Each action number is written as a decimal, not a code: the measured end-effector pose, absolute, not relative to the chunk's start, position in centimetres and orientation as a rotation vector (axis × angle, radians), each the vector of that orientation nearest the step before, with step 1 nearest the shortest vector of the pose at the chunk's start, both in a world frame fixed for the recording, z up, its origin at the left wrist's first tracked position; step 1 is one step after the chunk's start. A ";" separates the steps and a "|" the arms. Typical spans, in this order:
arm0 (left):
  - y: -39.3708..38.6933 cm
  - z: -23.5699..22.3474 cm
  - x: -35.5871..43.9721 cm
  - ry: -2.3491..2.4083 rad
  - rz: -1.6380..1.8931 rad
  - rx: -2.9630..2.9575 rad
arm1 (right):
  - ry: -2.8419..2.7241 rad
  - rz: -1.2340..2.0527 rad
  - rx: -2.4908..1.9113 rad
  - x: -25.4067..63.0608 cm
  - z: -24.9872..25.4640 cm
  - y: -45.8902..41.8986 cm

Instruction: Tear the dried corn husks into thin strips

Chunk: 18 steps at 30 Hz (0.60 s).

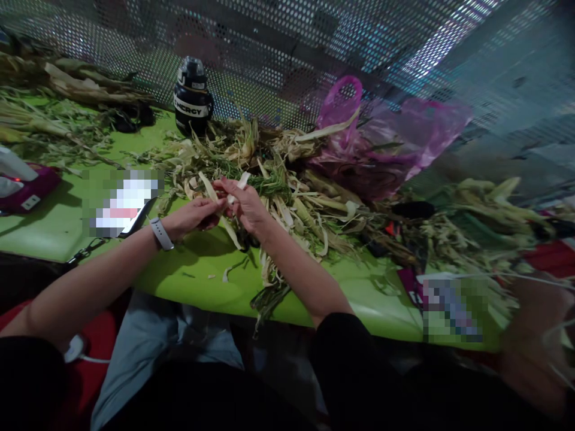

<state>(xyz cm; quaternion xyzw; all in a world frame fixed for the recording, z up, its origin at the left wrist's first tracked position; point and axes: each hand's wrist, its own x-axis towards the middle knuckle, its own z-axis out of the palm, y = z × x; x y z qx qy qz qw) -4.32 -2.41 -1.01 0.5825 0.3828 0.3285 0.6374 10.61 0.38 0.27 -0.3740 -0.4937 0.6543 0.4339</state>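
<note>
My left hand point(195, 215) and my right hand point(246, 206) meet above the green table point(202, 278), both closed on a pale husk strip point(215, 200) that hangs down between them. A white band sits on my left wrist. Right behind the hands lies a heap of dried husks and green stalks point(287, 191). Some stalks point(269, 296) droop over the table's near edge.
A black bottle point(193, 96) stands at the back by the perforated metal wall. A pink plastic bag point(381, 137) lies back right. More husks are piled at far left point(54, 108) and right point(476, 227). A phone point(137, 218) lies left of my hands. A blurred person's arm point(539, 335) is at right.
</note>
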 end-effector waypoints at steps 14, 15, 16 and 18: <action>-2.5 -0.4 -4.7 0.875 0.672 1.452 | -1.175 1.408 -0.935 10.2 -1.9 1.2; -2.5 -0.4 -4.7 0.881 0.668 1.480 | -1.168 1.402 -0.943 10.3 -1.9 1.3; -2.5 -0.5 -4.7 0.888 0.670 1.498 | -1.163 1.400 -0.956 10.3 -2.0 1.3; -2.5 -0.7 -4.5 0.907 0.699 1.500 | -1.170 1.401 -0.983 10.4 -1.8 1.3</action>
